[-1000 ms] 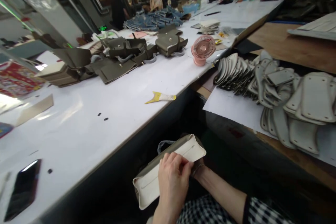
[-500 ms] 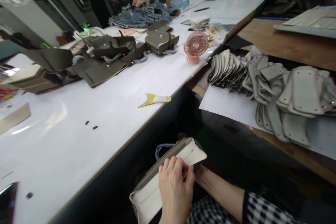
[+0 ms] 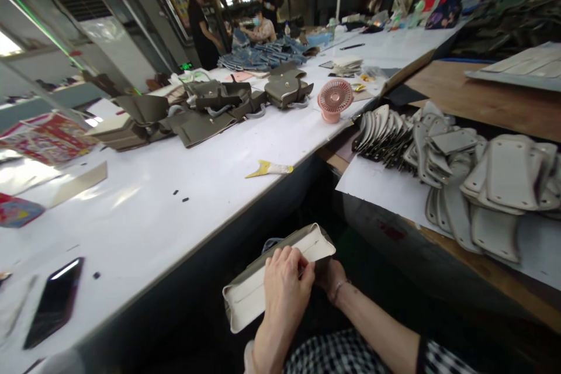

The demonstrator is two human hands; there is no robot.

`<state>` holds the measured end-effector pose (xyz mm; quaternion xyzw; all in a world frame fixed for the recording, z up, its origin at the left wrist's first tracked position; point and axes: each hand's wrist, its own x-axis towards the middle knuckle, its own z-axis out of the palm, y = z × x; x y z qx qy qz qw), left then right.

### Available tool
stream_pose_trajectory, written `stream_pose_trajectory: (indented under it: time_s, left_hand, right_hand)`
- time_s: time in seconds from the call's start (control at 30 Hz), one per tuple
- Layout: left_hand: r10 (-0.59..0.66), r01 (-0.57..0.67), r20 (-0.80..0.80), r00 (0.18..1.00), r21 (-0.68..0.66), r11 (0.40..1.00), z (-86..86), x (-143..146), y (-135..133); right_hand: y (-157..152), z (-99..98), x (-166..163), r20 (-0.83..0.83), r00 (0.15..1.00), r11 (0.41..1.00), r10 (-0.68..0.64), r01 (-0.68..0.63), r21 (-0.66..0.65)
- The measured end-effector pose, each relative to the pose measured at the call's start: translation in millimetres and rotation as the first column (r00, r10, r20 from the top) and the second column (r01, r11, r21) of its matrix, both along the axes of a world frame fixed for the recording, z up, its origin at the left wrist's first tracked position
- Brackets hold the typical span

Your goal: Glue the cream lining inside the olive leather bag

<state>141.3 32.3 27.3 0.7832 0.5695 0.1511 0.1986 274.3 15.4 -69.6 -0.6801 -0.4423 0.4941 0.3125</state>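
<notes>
Low in front of me, below the table edge, I hold an olive-grey bag turned so its pale oblong base faces up. My left hand lies on that base with the fingers curled and pressed on its seam near the right end. My right hand, with a thin bracelet at the wrist, grips the bag's right end from behind; its fingers are mostly hidden by the bag. A bluish strap shows behind the bag.
A long white table runs along the left, bearing a black phone, a yellow-tipped tube, a pink fan and olive bags. Stacked grey leather pieces lie on the right bench. People stand at the far end.
The bag has tipped slightly and my right hand now shows more at its end. My left hand stays on the base. The view has swung a little.
</notes>
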Motion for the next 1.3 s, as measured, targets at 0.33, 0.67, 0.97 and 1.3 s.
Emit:
stream_pose_trajectory:
  time_s: [0.33, 0.67, 0.97, 1.3]
  left_hand:
    - [0.047, -0.046, -0.011, 0.999, 0.059, 0.997, -0.1, 3, -8]
    - [0.094, -0.096, 0.024, 0.995, 0.174, 0.980, -5.7, -11, -26]
    - [0.231, -0.250, 0.132, 0.964, 0.155, 0.956, -3.6, -53, -43]
    - [0.767, -0.278, 0.483, -0.423, -0.874, 0.397, -110.5, -110, -90]
  right_hand:
    - [-64, 31.2, 19, 0.625, 0.756, 0.506, -0.195, -0.468, 0.725]
    - [-53, 20.4, -6, 0.706, 0.666, 0.509, -0.241, -0.533, 0.676]
    - [-60, 20.8, -46, 0.685, 0.718, 0.428, -0.123, -0.584, 0.690]
    - [-66, 25.7, -75, 0.742, 0.670, 0.379, -0.025, -0.681, 0.627]
